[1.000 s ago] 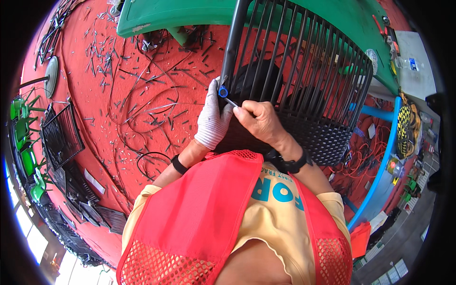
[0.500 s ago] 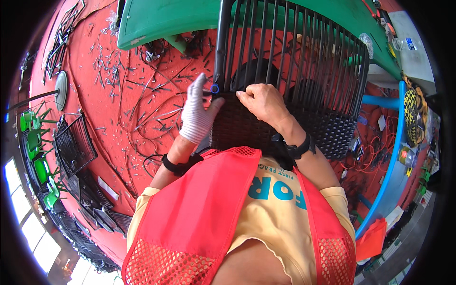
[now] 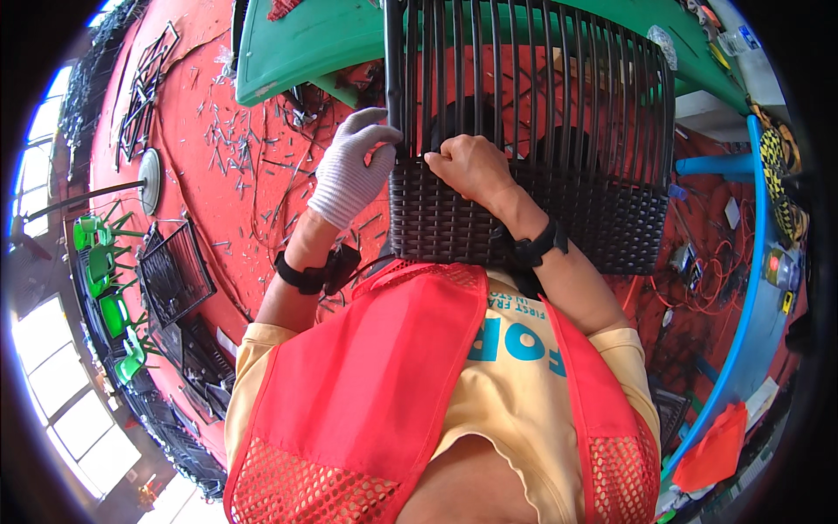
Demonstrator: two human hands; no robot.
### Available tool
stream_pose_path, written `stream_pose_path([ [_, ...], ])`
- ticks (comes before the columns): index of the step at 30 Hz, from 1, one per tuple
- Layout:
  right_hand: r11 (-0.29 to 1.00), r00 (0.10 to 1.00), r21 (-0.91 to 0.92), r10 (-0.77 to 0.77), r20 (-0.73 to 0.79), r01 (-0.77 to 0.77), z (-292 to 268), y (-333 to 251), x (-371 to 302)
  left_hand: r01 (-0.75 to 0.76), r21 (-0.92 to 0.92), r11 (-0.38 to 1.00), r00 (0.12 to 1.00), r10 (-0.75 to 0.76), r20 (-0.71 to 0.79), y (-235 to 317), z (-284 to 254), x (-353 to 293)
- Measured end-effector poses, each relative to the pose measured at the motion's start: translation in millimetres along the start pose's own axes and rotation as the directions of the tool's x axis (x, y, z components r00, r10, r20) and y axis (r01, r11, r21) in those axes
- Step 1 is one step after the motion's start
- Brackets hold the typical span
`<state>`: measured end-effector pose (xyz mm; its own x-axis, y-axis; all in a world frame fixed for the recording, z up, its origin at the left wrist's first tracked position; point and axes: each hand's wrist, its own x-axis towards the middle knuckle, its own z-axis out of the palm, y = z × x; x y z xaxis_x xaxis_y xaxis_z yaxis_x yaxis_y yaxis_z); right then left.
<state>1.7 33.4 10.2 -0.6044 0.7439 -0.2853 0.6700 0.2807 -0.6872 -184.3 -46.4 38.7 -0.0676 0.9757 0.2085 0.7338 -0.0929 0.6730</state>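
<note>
A dark brown woven panel (image 3: 524, 223), apparently part of a wicker furniture piece, stands against my front, its lower part closely woven and its upper part bare upright strands (image 3: 532, 87). My left hand (image 3: 353, 166), in a white striped glove, is at the panel's left frame post (image 3: 394, 83). Its fingers curve toward the post with the thumb held apart, and I see nothing between them. My bare right hand (image 3: 474, 166) is closed at the upper edge of the weave, near its left side. Whatever lies within those fingers is hidden.
A green table (image 3: 305, 48) stands beyond the panel. To the right is a blue-edged table (image 3: 746, 288) with an orange cloth (image 3: 714, 450). Strip scraps (image 3: 236, 140) litter the red floor. At left are a round-based stand (image 3: 151, 179), green chairs (image 3: 105, 266) and dark frames (image 3: 175, 271).
My left hand's fingers have curled toward the post. A blue ring that showed beside it is out of sight. My right hand has shifted slightly left, staying closed. The view has tilted.
</note>
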Motion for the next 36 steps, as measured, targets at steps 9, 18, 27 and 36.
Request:
stream_pose_path([
  [9,0.998,0.992,0.015,-0.066,-0.106,0.068,10.3,6.7,1.8,0.030,0.154,0.988,0.995,-0.044,0.084,-0.6,2.9,-0.7],
  [18,0.954,0.911,-0.108,-0.301,-0.281,0.281,7.2,2.0,-6.2,0.031,0.188,0.982,0.982,-0.065,0.176,-4.8,9.6,2.9],
  [27,0.573,0.526,-0.711,-0.784,-0.331,0.407,-31.0,-34.4,29.9,0.210,0.189,0.959,0.975,-0.192,-0.108,-9.9,36.8,-3.2],
  [36,0.764,0.973,0.623,0.022,0.230,-0.165,11.5,-28.5,9.0,0.447,0.038,0.894,0.825,-0.396,-0.403,-15.9,63.3,7.1],
])
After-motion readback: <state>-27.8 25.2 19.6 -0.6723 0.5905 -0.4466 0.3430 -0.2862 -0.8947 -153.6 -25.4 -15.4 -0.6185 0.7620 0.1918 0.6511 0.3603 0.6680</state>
